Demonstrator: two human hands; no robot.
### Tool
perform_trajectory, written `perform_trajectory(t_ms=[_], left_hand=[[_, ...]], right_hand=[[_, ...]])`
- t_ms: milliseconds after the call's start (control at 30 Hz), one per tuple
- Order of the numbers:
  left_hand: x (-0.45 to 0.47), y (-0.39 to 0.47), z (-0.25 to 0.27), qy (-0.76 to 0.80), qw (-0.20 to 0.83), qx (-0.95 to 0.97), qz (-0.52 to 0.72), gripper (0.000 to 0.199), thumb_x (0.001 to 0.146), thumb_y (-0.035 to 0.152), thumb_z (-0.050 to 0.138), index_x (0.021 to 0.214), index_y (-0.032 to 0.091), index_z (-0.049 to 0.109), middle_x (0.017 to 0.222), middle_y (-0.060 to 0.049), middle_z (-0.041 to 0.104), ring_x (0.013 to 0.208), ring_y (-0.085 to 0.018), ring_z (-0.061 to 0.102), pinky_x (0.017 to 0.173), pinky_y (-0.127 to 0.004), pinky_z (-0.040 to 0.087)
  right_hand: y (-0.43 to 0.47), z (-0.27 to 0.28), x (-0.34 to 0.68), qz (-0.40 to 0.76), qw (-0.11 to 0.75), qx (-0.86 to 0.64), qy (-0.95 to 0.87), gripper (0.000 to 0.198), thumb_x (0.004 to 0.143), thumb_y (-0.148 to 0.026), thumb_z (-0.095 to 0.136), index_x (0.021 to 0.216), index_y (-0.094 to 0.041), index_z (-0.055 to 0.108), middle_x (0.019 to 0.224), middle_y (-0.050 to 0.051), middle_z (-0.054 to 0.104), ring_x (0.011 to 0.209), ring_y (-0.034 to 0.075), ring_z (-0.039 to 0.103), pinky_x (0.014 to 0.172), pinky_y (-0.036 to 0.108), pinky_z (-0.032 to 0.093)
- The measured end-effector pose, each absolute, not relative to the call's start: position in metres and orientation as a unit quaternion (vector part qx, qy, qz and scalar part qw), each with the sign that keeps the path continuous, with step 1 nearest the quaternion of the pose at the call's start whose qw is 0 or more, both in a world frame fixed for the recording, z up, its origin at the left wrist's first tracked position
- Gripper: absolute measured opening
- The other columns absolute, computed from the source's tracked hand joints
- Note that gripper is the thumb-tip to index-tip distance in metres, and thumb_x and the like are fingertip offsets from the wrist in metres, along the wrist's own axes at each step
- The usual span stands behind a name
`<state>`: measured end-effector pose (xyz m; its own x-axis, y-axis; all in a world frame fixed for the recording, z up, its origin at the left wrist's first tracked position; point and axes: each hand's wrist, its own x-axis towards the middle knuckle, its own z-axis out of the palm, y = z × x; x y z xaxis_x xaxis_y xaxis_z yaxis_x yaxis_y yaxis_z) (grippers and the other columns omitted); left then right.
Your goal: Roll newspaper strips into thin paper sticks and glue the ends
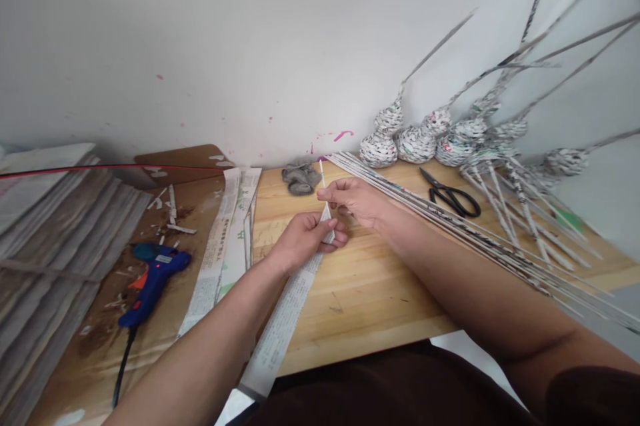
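Observation:
A long newspaper strip (287, 319) runs from my hands down over the table's front edge, and its far end narrows into a thin rolled tip. My left hand (313, 236) is closed on the strip, thumb on top, where the paper turns into a cone. Just beyond it, my right hand (353, 199) pinches the narrow rolled part between thumb and fingers. The thin tip (321, 173) sticks up past the right fingertips. Behind the hands lies a crumpled grey cloth (300, 179).
Flat newspaper strips (215, 259) lie left of the hands. Farther left are a blue glue gun (155, 283) and a newspaper stack (55, 266). Rolled paper sticks (425, 206), black scissors (453, 199) and several woven paper gourds (417, 144) occupy the right side, near the wall.

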<state>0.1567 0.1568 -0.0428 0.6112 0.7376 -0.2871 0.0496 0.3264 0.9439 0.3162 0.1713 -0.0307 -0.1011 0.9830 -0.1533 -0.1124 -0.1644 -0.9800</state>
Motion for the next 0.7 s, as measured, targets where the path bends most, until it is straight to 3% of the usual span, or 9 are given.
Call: perform_trajectory(t_ms=[67,233,400,567,700], left_hand=[[0.1569,0.1568,-0.0420,0.376,0.724,0.530,0.234,0.040,0.072,0.048,0.072,0.085,0.010,0.069,0.081,-0.012,0.072,0.078,-0.019,0.068,0.077,-0.033,0.053],[0.1568,0.1580,-0.0422,0.379,0.724,0.522,0.244,0.045,0.070,0.051,0.073,0.086,0.009,0.069,0.079,-0.011,0.071,0.077,-0.019,0.068,0.075,-0.034,0.054],[0.1563,0.1578,-0.0417,0.372,0.726,0.527,0.239,0.046,0.071,0.052,0.072,0.086,0.009,0.069,0.081,-0.012,0.071,0.076,-0.019,0.067,0.076,-0.034,0.053],[0.1556,0.1580,-0.0421,0.364,0.728,0.528,0.243,0.044,0.073,0.051,0.070,0.088,0.009,0.069,0.081,-0.011,0.071,0.075,-0.019,0.068,0.074,-0.034,0.054],[0.1561,0.1585,-0.0444,0.360,0.734,0.525,0.236,0.043,0.073,0.050,0.072,0.087,0.010,0.068,0.082,-0.012,0.072,0.077,-0.019,0.068,0.076,-0.034,0.054]], right_hand=[[0.1710,-0.0305,0.3151,0.582,0.476,-0.488,-0.443,0.041,0.058,-0.048,0.081,0.061,-0.015,0.057,0.053,-0.005,0.049,0.041,0.003,0.033,0.038,0.021,0.022],[0.1718,-0.0304,0.3179,0.645,0.405,-0.449,-0.467,0.038,0.064,-0.045,0.079,0.080,-0.013,0.068,0.058,-0.003,0.055,0.041,0.004,0.039,0.037,0.020,0.023],[0.1717,-0.0292,0.3169,0.609,0.458,-0.480,-0.434,0.040,0.060,-0.045,0.082,0.061,-0.015,0.055,0.052,-0.005,0.051,0.037,0.001,0.032,0.035,0.019,0.018],[0.1713,-0.0283,0.3170,0.641,0.406,-0.456,-0.465,0.037,0.062,-0.044,0.080,0.071,-0.014,0.062,0.055,-0.003,0.055,0.037,0.003,0.038,0.035,0.019,0.022],[0.1726,-0.0324,0.3164,0.598,0.467,-0.473,-0.448,0.042,0.059,-0.046,0.082,0.060,-0.015,0.054,0.052,-0.005,0.052,0.038,0.002,0.036,0.036,0.019,0.022]])
